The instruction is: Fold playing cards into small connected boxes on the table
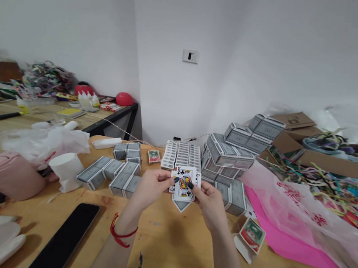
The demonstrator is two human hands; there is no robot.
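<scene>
Over the table, a king of clubs playing card (180,194) faces me with further playing cards partly behind it. My left hand (154,187) pinches the cards at their left edge, thumb in front. On the right edge, my right hand (209,200) presses its thumb on the king. Below them shows the corner of a patterned card back (181,205); I cannot tell whether it is held. Just behind the hands stands a block of small white folded-card pieces (183,151). Grey-backed folded-card blocks flank it, a group on the left (124,179) and a stepped stack on the right (228,150).
A black phone (64,239) lies at front left, near a pink roll (10,175) and a white roll (66,171). At right are an open card box (253,235), pink sheet (285,243) with plastic over it, and a carton (329,160). A small card box (154,156) sits behind.
</scene>
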